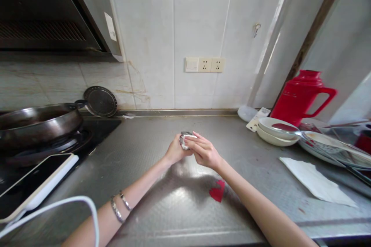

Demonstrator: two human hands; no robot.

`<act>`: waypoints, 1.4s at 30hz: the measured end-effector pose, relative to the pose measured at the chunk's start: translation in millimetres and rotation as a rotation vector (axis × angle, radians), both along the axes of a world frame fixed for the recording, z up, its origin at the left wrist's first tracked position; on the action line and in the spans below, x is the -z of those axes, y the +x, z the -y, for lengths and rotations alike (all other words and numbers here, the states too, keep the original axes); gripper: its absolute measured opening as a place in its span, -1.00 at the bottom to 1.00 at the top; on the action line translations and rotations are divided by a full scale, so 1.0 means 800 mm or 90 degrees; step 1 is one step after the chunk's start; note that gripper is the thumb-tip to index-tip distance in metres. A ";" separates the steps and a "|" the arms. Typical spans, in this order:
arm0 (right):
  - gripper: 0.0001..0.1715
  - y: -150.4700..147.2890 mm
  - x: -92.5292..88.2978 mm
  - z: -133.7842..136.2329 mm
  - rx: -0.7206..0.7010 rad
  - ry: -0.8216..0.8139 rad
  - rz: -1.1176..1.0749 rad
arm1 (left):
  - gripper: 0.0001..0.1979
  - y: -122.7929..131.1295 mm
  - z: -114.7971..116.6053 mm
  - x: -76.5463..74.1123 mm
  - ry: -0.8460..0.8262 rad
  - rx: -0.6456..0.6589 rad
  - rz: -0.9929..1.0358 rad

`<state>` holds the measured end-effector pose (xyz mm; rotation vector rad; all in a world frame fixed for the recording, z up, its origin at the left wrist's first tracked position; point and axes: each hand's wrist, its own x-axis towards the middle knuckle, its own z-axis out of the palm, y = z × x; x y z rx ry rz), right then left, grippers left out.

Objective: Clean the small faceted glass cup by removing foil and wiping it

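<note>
Above the middle of the metal counter, my left hand (pixel 175 151) is closed around a small dark grey object (pixel 182 135) whose kind I cannot make out. Bent over it from the other side, my right hand (pixel 206 153) presses a small folded white piece (pixel 189 137), like tissue or cloth, against it with the fingers. Both hands touch, and the fingers hide most of the object. On the counter below lies a torn red scrap (pixel 217 191), near my right forearm.
A pan (pixel 40 121) sits on the stove at left, beside a phone (pixel 37 185) with a white cable (pixel 72 199). At right stand a red thermos (pixel 301 94), stacked bowls (pixel 275 137), plates and a white paper sheet (pixel 315 181). Wall sockets (pixel 211 65) are behind.
</note>
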<state>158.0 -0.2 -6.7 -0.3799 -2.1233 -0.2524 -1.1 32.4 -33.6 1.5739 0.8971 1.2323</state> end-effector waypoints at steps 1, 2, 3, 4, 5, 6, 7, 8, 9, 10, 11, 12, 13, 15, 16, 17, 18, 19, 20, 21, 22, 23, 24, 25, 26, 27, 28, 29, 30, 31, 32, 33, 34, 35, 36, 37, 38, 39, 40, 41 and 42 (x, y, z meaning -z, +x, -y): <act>-0.59 -0.002 0.001 0.002 -0.005 -0.004 0.004 | -0.41 -0.001 0.000 -0.002 0.010 -0.014 0.001; -0.59 -0.005 0.002 0.004 -0.011 -0.009 0.011 | -0.42 -0.002 0.000 -0.005 0.020 -0.030 0.001; -0.60 -0.007 0.003 0.006 -0.016 -0.015 0.017 | -0.45 -0.003 0.001 -0.008 0.028 -0.039 0.003; -0.60 -0.009 0.004 0.008 -0.022 -0.018 0.020 | -0.48 -0.004 0.003 -0.011 0.033 -0.035 0.008; -0.60 -0.011 0.004 0.008 -0.026 -0.021 0.018 | -0.51 -0.004 0.004 -0.015 0.037 -0.021 0.014; -0.59 -0.012 0.005 0.008 -0.025 -0.022 0.006 | -0.52 -0.004 0.007 -0.019 0.039 0.000 0.022; -0.59 -0.012 0.005 0.008 -0.021 -0.023 -0.016 | -0.52 -0.003 0.009 -0.022 0.038 0.030 0.029; -0.58 -0.012 0.005 0.007 -0.013 -0.027 -0.047 | -0.52 -0.002 0.011 -0.025 0.029 0.061 0.038; -0.57 -0.012 0.004 0.005 -0.003 -0.033 -0.082 | -0.52 -0.001 0.013 -0.027 0.011 0.089 0.045; -0.58 -0.012 0.004 0.004 0.007 -0.044 -0.120 | -0.52 0.001 0.015 -0.028 -0.011 0.109 0.053; -0.59 -0.012 0.003 0.003 0.017 -0.061 -0.158 | -0.51 0.002 0.017 -0.029 -0.036 0.121 0.059; -0.61 -0.012 0.002 0.002 0.027 -0.084 -0.193 | -0.49 0.003 0.018 -0.029 -0.061 0.128 0.064; -0.64 -0.011 0.001 0.001 0.040 -0.112 -0.224 | -0.47 0.003 0.020 -0.028 -0.084 0.129 0.069; -0.71 -0.008 0.000 -0.002 0.085 -0.180 -0.290 | -0.47 0.003 0.023 -0.027 -0.132 0.132 0.079; -0.74 -0.006 0.000 -0.005 0.116 -0.218 -0.324 | -0.49 0.003 0.024 -0.027 -0.159 0.137 0.083; -0.75 -0.004 0.000 -0.008 0.151 -0.256 -0.357 | -0.53 0.003 0.026 -0.026 -0.186 0.142 0.088; -0.73 -0.001 0.001 -0.012 0.183 -0.290 -0.388 | -0.57 0.002 0.027 -0.026 -0.211 0.148 0.093; -0.69 0.001 0.001 -0.016 0.209 -0.323 -0.412 | -0.60 0.001 0.028 -0.026 -0.232 0.155 0.098; -0.65 0.003 0.003 -0.021 0.226 -0.353 -0.429 | -0.62 0.000 0.029 -0.027 -0.248 0.163 0.104; -0.61 0.004 0.005 -0.025 0.234 -0.382 -0.439 | -0.62 -0.001 0.030 -0.027 -0.261 0.172 0.112; -0.57 0.003 0.007 -0.028 0.233 -0.409 -0.444 | -0.62 -0.002 0.030 -0.028 -0.272 0.182 0.120; -0.55 0.002 0.009 -0.030 0.225 -0.435 -0.448 | -0.62 -0.002 0.030 -0.029 -0.282 0.193 0.129; -0.54 -0.001 0.011 -0.031 0.213 -0.459 -0.446 | -0.62 -0.002 0.029 -0.030 -0.290 0.204 0.137; -0.52 -0.004 0.013 -0.032 0.200 -0.479 -0.438 | -0.62 -0.002 0.028 -0.031 -0.297 0.209 0.144; -0.52 -0.008 0.015 -0.031 0.190 -0.494 -0.425 | -0.62 -0.002 0.027 -0.030 -0.302 0.208 0.150; -0.51 -0.012 0.016 -0.031 0.185 -0.503 -0.411 | -0.62 -0.001 0.026 -0.030 -0.304 0.199 0.155; -0.51 -0.016 0.017 -0.031 0.184 -0.510 -0.398 | -0.62 0.001 0.025 -0.028 -0.303 0.183 0.158; -0.51 -0.018 0.018 -0.031 0.186 -0.513 -0.389 | -0.63 0.003 0.023 -0.027 -0.301 0.165 0.160; -0.52 -0.020 0.019 -0.031 0.185 -0.514 -0.386 | -0.62 0.005 0.021 -0.025 -0.296 0.148 0.161; -0.54 -0.021 0.020 -0.032 0.183 -0.515 -0.385 | -0.61 0.007 0.019 -0.023 -0.291 0.139 0.164; -0.57 -0.022 0.021 -0.034 0.179 -0.516 -0.386 | -0.61 0.008 0.017 -0.022 -0.287 0.138 0.172; -0.59 -0.022 0.021 -0.035 0.177 -0.516 -0.384 | -0.61 0.010 0.015 -0.021 -0.289 0.140 0.186; -0.61 -0.022 0.022 -0.037 0.178 -0.514 -0.380 | -0.62 0.011 0.013 -0.021 -0.298 0.144 0.205; -0.62 -0.022 0.022 -0.038 0.184 -0.512 -0.375 | -0.62 0.012 0.011 -0.021 -0.315 0.148 0.227; -0.62 -0.022 0.023 -0.039 0.192 -0.507 -0.368 | -0.60 0.013 0.009 -0.022 -0.338 0.148 0.247; -0.62 -0.022 0.023 -0.040 0.201 -0.501 -0.363 | -0.55 0.014 0.007 -0.023 -0.361 0.146 0.262; -0.63 -0.023 0.023 -0.040 0.206 -0.492 -0.362 | -0.50 0.015 0.006 -0.025 -0.381 0.139 0.272; -0.64 -0.024 0.023 -0.040 0.210 -0.484 -0.365 | -0.46 0.016 0.005 -0.026 -0.396 0.128 0.276; -0.64 -0.025 0.022 -0.040 0.212 -0.477 -0.371 | -0.43 0.017 0.003 -0.026 -0.405 0.110 0.276; -0.65 -0.026 0.022 -0.039 0.216 -0.471 -0.378 | -0.42 0.019 0.002 -0.026 -0.409 0.089 0.274; -0.66 -0.027 0.022 -0.038 0.220 -0.465 -0.384 | -0.41 0.021 0.001 -0.025 -0.408 0.070 0.271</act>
